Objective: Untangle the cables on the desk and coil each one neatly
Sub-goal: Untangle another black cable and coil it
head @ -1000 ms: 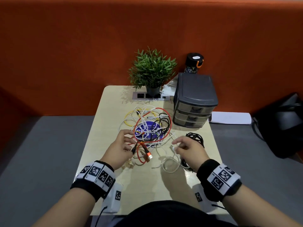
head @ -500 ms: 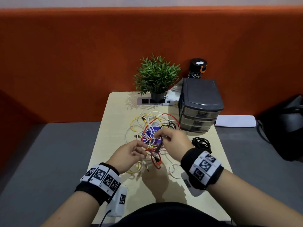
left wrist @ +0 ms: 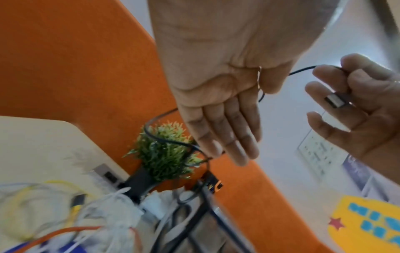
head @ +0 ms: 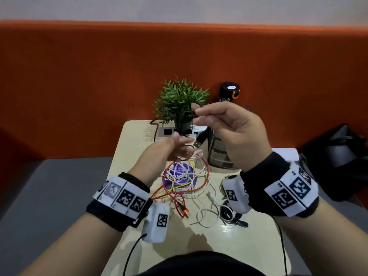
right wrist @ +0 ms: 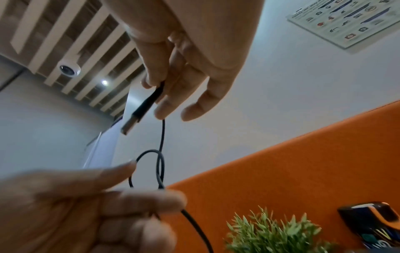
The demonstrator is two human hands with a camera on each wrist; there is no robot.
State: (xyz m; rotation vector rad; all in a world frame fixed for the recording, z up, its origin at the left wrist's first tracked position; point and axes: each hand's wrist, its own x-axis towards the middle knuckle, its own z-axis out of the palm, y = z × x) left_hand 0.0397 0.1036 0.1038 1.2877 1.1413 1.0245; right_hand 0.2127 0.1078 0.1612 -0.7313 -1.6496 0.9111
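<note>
A tangle of red, white and yellow cables [head: 196, 181] lies mid-desk over a purple disc [head: 180, 176]. Both hands are raised above it. My right hand [head: 196, 114] pinches a black cable [right wrist: 161, 137] just behind its USB plug [head: 198, 144], which hangs downward; the plug [left wrist: 334, 101] lies against that hand's fingers [left wrist: 320, 89]. My left hand [head: 184, 148] sits lower and pinches the same cable at a small loop [right wrist: 149, 167]. From there the black cable [left wrist: 164, 140] runs down toward the plant and the pile.
A potted plant [head: 179, 104], a socket plate [head: 167, 132] and a black canister [head: 230, 92] stand at the back of the desk [head: 249, 246]. A grey drawer unit [head: 219, 158] is half hidden behind my right hand. A black coiled cable [head: 229, 214] lies right; a dark bag [head: 338, 156] sits beyond the desk.
Both hands rose from the tangle and moved toward the back. The right hand left the pile with the black cable's USB end; the left hand now holds that cable too.
</note>
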